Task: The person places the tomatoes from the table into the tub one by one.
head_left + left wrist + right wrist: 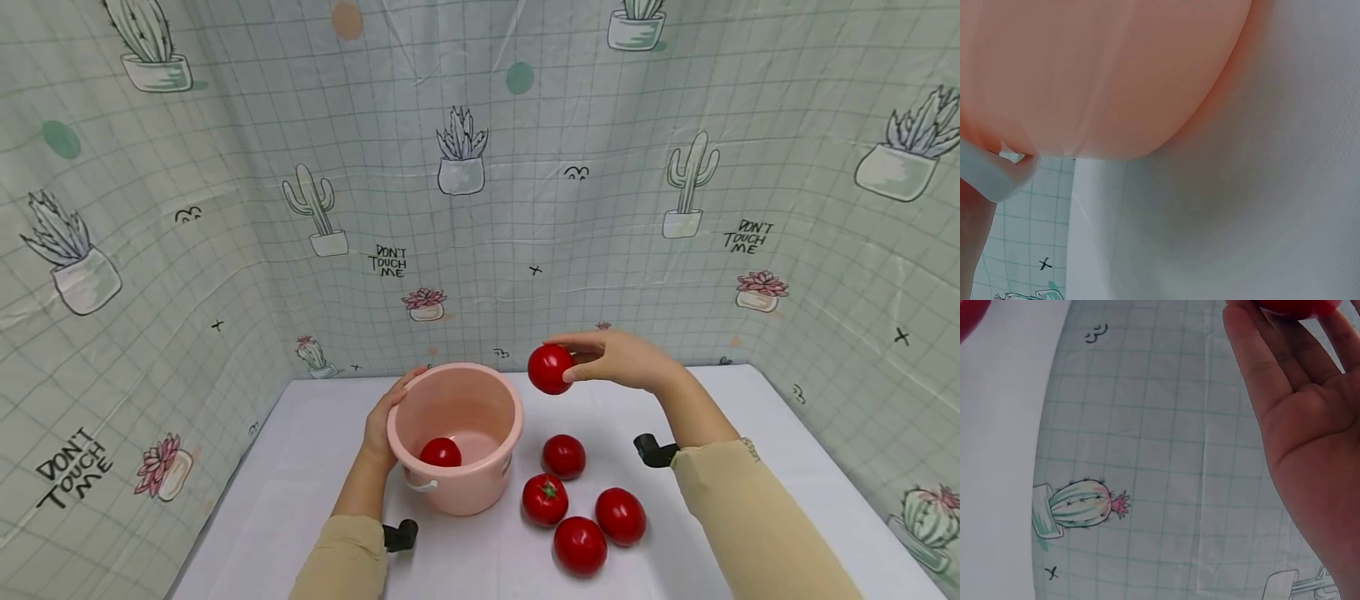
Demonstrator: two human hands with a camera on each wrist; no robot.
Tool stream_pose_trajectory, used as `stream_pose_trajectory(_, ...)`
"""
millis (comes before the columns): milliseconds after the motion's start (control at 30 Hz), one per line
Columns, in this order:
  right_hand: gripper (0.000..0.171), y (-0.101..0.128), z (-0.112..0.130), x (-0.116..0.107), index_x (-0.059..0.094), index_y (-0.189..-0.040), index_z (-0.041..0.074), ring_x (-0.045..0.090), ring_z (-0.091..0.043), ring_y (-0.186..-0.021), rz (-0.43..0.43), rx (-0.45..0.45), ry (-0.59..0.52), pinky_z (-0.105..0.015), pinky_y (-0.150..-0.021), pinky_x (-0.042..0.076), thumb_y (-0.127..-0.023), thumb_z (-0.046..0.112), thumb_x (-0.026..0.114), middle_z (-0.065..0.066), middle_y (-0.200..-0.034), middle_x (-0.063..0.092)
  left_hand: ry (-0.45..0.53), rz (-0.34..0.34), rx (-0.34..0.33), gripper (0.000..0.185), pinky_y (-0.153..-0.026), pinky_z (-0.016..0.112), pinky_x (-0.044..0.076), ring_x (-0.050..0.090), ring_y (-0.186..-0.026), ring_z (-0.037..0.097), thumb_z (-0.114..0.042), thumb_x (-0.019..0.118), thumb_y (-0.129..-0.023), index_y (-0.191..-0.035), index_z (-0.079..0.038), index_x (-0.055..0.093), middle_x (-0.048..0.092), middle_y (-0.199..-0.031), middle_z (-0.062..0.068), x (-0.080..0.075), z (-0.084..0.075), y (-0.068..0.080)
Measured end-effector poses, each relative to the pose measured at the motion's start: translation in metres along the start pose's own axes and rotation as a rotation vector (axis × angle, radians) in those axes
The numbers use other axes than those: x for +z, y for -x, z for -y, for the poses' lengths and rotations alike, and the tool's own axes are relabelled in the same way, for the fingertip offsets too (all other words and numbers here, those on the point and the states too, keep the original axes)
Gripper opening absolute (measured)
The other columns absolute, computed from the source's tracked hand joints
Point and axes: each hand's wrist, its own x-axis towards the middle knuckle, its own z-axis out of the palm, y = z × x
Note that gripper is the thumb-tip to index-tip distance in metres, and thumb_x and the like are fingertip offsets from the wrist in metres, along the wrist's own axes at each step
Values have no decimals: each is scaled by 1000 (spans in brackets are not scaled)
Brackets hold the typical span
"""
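the glossy round red tomato (550, 369) pinched by the right hand (628, 358) could be dropped among the red tomatoes (580, 546) below those fingers if its slick skin slips, and the round pink plastic bucket (463, 493), gripped left of them by the left hand (381, 423), could be tipped if bumped.

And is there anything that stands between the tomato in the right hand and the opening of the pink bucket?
Nothing visible blocks the way. The right hand holds the tomato just right of the pink bucket, whose rim may need clearing. The four loose tomatoes lie nearer the person, seemingly off that path.
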Motion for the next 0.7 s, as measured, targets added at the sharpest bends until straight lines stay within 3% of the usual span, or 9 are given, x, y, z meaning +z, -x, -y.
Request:
stream_pose_trajectory(233,53,-23,20,10,58,-132,43,60,-20,-121,132,-40,-32,-42,-96,53,-83,42,76,8,-129,65,6,-13,-9,55,-119,38,30,38,-139,19,-27,29,-97,-151,-20,36,43,-152,-2,2,-2,2)
stream_pose_trajectory(467,51,-46,43,24,61,-128,45,58,-18,-120,227,-32,22,-43,-95,53,-80,40,78,11,-126,65,9,-24,-6,53,-116,35,35,41,-137,18,-28,30,-98,-150,-21,39,47,-150,-4,3,-2,2)
stream_pose_trajectory(700,53,-67,65,39,60,-135,35,54,-19,-127,370,-71,79,-43,-100,52,-84,37,76,10,-131,63,3,-28,0,55,-118,37,32,43,-134,16,-29,31,-97,-150,-19,38,52,-143,-8,2,0,0)
